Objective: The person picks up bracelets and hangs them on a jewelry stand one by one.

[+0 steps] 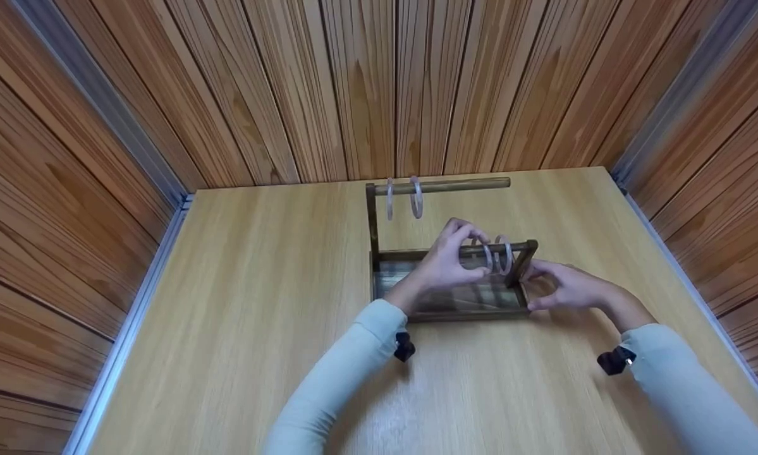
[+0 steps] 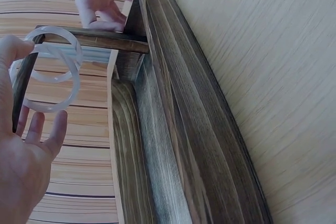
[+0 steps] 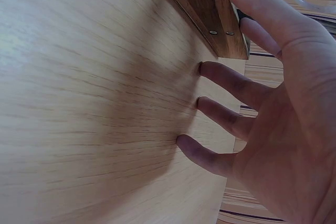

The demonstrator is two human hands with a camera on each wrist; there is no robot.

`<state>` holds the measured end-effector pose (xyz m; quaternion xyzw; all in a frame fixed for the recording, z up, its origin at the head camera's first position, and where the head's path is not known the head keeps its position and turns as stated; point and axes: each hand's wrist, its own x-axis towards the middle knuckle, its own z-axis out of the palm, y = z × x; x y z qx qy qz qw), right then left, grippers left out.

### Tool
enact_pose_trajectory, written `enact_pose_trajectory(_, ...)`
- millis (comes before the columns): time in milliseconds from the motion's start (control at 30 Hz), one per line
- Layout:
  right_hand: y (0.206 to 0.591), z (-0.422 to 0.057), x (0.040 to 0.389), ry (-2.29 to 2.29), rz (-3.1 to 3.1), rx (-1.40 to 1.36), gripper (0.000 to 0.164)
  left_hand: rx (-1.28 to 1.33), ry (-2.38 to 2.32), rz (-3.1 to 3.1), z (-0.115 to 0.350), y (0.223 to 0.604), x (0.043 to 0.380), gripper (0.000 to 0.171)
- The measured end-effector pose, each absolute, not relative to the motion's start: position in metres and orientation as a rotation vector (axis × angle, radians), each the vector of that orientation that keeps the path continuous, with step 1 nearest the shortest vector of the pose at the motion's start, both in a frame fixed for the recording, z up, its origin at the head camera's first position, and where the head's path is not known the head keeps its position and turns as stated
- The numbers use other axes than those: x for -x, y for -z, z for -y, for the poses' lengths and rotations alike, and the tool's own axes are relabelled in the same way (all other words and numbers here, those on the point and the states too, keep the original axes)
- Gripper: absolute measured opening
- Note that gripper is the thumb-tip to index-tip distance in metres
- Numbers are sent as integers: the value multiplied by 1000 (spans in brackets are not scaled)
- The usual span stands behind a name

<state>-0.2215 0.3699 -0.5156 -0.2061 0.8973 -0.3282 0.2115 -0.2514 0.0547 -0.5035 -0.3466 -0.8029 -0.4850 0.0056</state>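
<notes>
A dark wooden jewelry stand [image 1: 467,315] has a tray base and two horizontal bars. My left hand [image 1: 449,259] curls round a pale translucent bangle [image 2: 77,85] at the lower bar [image 1: 511,247], pinching it between thumb and fingers. Another bangle [image 1: 509,258] hangs just to its right, near the short post. At the stand's right end is my right hand [image 1: 562,287]; its thumb touches the near corner and its index finger lies along the end panel [image 3: 202,17]. In the right wrist view its other fingers are spread, fingertips at the table.
Two more bangles, one at the left [image 1: 389,199] and one beside it [image 1: 416,199], hang on the taller upper bar [image 1: 467,184]. The stand sits on a light wood table [image 1: 258,284], with wood-plank walls [image 1: 353,88] at the back and sides.
</notes>
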Motion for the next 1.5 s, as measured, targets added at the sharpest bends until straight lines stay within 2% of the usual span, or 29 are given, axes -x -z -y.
enact_pose_trajectory(133,516,-369,222,906,-2494,554,64,1086,1517,2509,-55,503,252,47)
enact_pose_trajectory(733,516,-370,221,911,-2477,535,64,1078,1537,2504,-55,505,251,50)
enact_pose_trajectory(1333,517,-370,222,909,-2500,590,72,1105,1530,2487,-55,503,251,46)
enact_pose_trajectory(1500,516,-371,222,905,-2494,573,69,1092,1525,2489,-55,503,252,47)
